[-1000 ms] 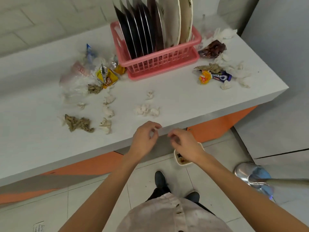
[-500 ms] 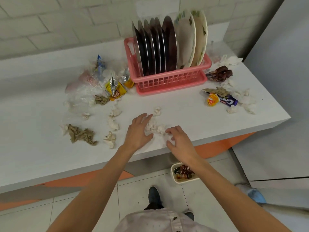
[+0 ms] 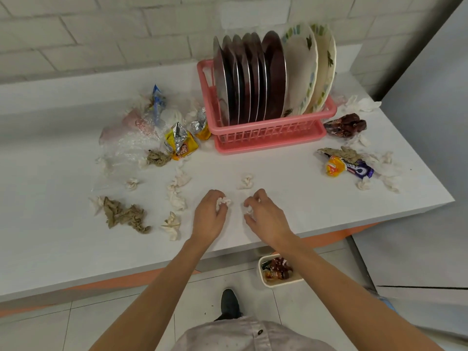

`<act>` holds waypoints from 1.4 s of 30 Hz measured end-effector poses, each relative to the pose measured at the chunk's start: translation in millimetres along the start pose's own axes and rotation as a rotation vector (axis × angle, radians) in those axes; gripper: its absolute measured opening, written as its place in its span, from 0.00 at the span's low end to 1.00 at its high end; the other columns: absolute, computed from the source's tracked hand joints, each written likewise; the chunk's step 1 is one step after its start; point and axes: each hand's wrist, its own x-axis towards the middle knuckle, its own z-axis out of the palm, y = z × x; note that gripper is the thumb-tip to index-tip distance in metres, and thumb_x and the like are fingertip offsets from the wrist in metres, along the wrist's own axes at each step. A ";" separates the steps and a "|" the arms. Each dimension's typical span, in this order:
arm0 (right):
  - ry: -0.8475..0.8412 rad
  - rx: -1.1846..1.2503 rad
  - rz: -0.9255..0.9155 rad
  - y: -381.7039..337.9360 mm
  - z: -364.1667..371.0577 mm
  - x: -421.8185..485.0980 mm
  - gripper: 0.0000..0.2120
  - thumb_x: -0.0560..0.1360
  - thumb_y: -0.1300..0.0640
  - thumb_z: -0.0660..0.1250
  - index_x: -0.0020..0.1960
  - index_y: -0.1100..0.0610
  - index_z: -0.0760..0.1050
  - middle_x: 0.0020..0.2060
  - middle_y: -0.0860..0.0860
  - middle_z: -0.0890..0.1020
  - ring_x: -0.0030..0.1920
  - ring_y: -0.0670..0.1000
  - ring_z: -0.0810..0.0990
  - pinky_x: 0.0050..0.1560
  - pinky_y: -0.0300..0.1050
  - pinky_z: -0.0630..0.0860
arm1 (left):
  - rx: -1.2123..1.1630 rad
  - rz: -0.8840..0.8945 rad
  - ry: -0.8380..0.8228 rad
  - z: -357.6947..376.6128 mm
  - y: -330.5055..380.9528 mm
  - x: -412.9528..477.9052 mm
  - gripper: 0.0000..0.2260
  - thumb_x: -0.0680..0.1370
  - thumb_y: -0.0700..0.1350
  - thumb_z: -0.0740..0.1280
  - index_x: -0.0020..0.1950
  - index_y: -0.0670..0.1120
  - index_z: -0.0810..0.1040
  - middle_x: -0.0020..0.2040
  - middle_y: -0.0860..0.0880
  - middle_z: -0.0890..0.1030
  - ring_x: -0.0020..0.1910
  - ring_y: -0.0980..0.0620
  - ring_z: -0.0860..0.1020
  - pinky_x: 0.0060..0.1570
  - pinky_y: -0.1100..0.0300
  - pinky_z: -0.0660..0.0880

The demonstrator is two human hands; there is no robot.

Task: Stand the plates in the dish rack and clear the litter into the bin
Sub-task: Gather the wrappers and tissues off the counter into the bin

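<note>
Several steel and patterned plates (image 3: 266,74) stand upright in the pink dish rack (image 3: 268,134) at the back of the white counter (image 3: 291,198). My left hand (image 3: 209,216) curls its fingers round a white crumpled tissue (image 3: 222,201) near the counter's front. My right hand (image 3: 266,219) pinches another white tissue wad (image 3: 248,209) just beside it. One more tissue wad (image 3: 246,182) lies just beyond both hands. The small white bin (image 3: 278,271) with wrappers inside stands on the floor under the counter edge, below my right forearm.
Left of the rack lie clear plastic (image 3: 126,138), yellow foil wrappers (image 3: 181,143), brown crumpled paper (image 3: 124,215) and white tissue bits (image 3: 176,196). Right of the rack lie a dark wrapper (image 3: 347,125), a purple biscuit wrapper (image 3: 359,169) and more tissues (image 3: 387,171). My shoe (image 3: 229,304) is on the tiled floor.
Both hands came up from beside the bin onto the counter and closed their fingers on tissue wads. The view tilted upward, showing more of the wall.
</note>
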 end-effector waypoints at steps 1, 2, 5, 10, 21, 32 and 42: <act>-0.017 0.007 -0.008 1.3 -0.8 2.3 0.12 0.77 0.57 0.64 0.61 0.56 0.74 0.57 0.52 0.70 0.47 0.53 0.78 0.43 0.47 0.77 | -0.035 -0.027 0.025 0.0 0.0 2.0 0.05 0.78 0.38 0.62 0.51 0.41 0.77 0.46 0.46 0.79 0.44 0.47 0.77 0.43 0.56 0.71; -0.034 0.023 -0.007 3.4 -2.2 4.8 0.11 0.77 0.59 0.64 0.59 0.56 0.75 0.56 0.52 0.71 0.46 0.54 0.78 0.43 0.47 0.77 | -0.056 -0.050 0.042 0.1 -0.3 4.1 0.04 0.79 0.38 0.62 0.51 0.42 0.76 0.43 0.48 0.80 0.41 0.48 0.77 0.40 0.56 0.71; -0.046 0.086 0.041 12.0 -10.8 13.2 0.09 0.76 0.61 0.64 0.55 0.57 0.75 0.53 0.51 0.73 0.43 0.54 0.78 0.46 0.48 0.76 | -0.085 -0.069 0.074 2.5 -4.6 8.9 0.05 0.79 0.40 0.62 0.54 0.45 0.75 0.40 0.50 0.80 0.37 0.51 0.77 0.37 0.55 0.72; 0.078 0.255 0.125 20.8 -28.7 35.6 0.07 0.76 0.67 0.59 0.46 0.59 0.75 0.39 0.52 0.79 0.36 0.51 0.75 0.40 0.47 0.73 | -0.101 -0.022 0.066 8.0 -10.5 9.4 0.16 0.78 0.35 0.60 0.60 0.49 0.80 0.53 0.57 0.82 0.48 0.61 0.78 0.48 0.68 0.72; -0.005 -0.014 0.154 8.0 -20.8 85.4 0.26 0.75 0.40 0.65 0.65 0.55 0.65 0.54 0.53 0.78 0.49 0.56 0.80 0.45 0.48 0.75 | -0.158 -0.050 0.040 9.2 -13.0 9.3 0.07 0.78 0.44 0.60 0.46 0.52 0.78 0.44 0.58 0.80 0.43 0.60 0.76 0.42 0.74 0.68; -0.100 -0.085 -0.066 -2.4 -3.5 77.5 0.07 0.77 0.60 0.62 0.52 0.62 0.73 0.48 0.56 0.75 0.42 0.58 0.76 0.41 0.48 0.72 | -0.195 -0.054 0.047 9.4 -13.9 9.4 0.08 0.80 0.44 0.58 0.47 0.48 0.78 0.44 0.55 0.80 0.43 0.57 0.77 0.44 0.67 0.70; -0.107 0.071 -0.087 5.4 -3.8 52.8 0.15 0.78 0.48 0.66 0.35 0.51 0.69 0.25 0.45 0.71 0.26 0.45 0.67 0.28 0.41 0.60 | -0.190 -0.033 0.041 9.0 -15.5 9.2 0.07 0.78 0.52 0.60 0.44 0.52 0.75 0.41 0.56 0.78 0.41 0.57 0.76 0.41 0.64 0.71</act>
